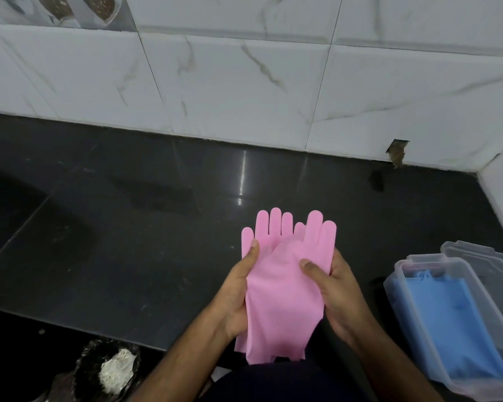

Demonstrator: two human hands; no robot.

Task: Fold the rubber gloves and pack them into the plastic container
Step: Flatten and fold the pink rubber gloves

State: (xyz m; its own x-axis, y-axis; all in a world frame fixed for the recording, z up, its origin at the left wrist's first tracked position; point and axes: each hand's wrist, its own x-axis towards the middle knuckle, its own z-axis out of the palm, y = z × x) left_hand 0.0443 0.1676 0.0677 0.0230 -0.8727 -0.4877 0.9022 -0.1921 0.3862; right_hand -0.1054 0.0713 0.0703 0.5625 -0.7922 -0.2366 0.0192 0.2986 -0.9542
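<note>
Presently: pink gloves in hand, unfolded, box to the right

Item: pink gloves, two stacked slightly askew, fingers pointing far, cuffs hanging near over the counter edge. Held in the air at near centre.

Grip: left hand closed on the left edge, thumb on top; right hand closed on the right edge, thumb pressed flat across the palm area.

Risks, as judged: the stack is misaligned, so a fold from here may come out lopsided; limp rubber could slip out of a thumb-only hold; a bulky fold might not fit.

Container: clear, open, near right, already holding blue gloves. Room left looks limited.

Surroundings: clear lid just beyond the container; dark bag of white powder near left, well apart. Nothing lies between hands and container.
</note>
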